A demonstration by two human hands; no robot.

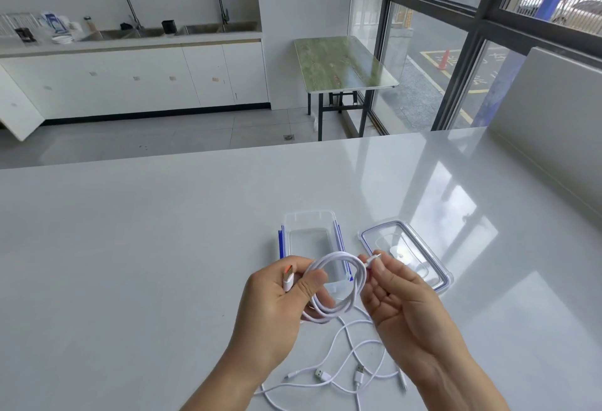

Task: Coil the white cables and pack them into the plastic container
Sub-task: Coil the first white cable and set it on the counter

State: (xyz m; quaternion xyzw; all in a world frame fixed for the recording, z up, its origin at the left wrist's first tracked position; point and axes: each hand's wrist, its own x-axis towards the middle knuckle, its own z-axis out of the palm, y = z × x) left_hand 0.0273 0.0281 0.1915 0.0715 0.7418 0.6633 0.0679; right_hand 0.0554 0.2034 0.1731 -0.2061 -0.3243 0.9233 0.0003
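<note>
- Left hand (277,306): fingers and thumb are curled round a coiled white cable (338,254), with the thumb pressing the loops against the fingers.
- USB-A plug (288,275): white shell with an orange insert. It is 1 end of the coiled cable and stands up out of the left hand's grip.
- Right hand (400,300): thumb and forefinger pinch the small connector (371,259) at the cable's other end. The other fingers are loosely bent and hold nothing.
- Coiled white cable: several loops held between the 2 hands, lifted off the table and overlapping the near end of the container in this view.
- Plastic container (309,215): clear and rectangular with blue side latches. It stands open on the table just beyond the hands.
- Lid (404,238): clear with a blue seal, lying flat just to the right of the container.
- Loose white cables (359,376): tangled on the table under and between the wrists, with 2 USB-A plugs visible. The number of cables cannot be told.
- Table (130,247): glossy white top.
- Background: green folding table (342,65) by the window and a white counter with 2 faucets (223,3).
</note>
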